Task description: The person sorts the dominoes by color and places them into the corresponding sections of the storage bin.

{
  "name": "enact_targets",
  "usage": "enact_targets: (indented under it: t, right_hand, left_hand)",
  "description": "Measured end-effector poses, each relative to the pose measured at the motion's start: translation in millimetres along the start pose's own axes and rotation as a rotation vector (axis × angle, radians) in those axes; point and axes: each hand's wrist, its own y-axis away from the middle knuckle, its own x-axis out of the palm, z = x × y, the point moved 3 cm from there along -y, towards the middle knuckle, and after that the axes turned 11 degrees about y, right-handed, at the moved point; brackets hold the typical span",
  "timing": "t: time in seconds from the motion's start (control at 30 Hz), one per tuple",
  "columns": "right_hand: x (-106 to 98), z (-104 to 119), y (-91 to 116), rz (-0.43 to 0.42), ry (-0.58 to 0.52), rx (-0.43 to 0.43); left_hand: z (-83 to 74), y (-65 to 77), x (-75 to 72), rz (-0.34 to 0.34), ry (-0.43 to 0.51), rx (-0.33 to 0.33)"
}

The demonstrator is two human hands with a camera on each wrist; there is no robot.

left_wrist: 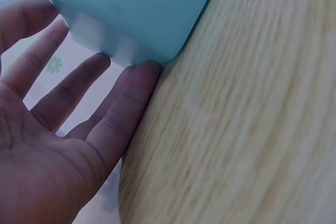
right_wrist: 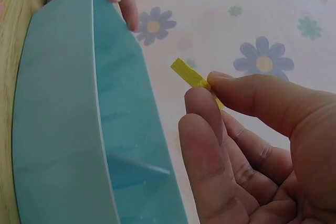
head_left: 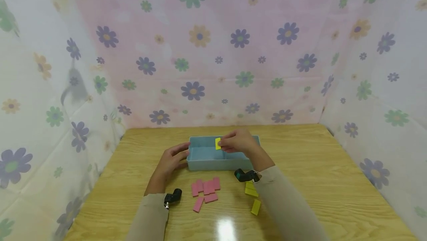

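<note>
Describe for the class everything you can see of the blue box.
The blue box is long, rectangular and open-topped, with smooth walls, rounded corners and a thin rim; it looks like plastic. A thin divider crosses its inside. It sits upright on the wood-grained table, its long side toward the person. Fingers of the left hand touch its left end. The right hand blocks part of the interior in the head view, so its full contents cannot be told.
</note>
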Motion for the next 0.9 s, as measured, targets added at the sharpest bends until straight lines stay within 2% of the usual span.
enact_targets:
  t: [0.17, 0.43, 0.73, 0.9]
  right_hand:
    - [12.3, 6.5, -6.0, 0.003, -0.002, 0.009]
    - [31.4, 16.0, -9.7, 0.041, 0.006, -0.019]
    - [43.2, 19.6, -15.6, 0.053, 0.018, -0.023]
    - [48.1, 19.9, -17.5, 0.039, 0.016, -0.011]
  left_hand:
    - [1.0, -2.6, -0.3, 0.012, -0.003, -0.006]
    - [-3.7, 0.2, 0.1, -0.024, -0.057, -0.004]
    - [-9.0, -1.3, 4.3, -0.026, -0.091, -0.017]
    - [-6.4, -2.7, 3.8, -0.033, -0.088, -0.027]
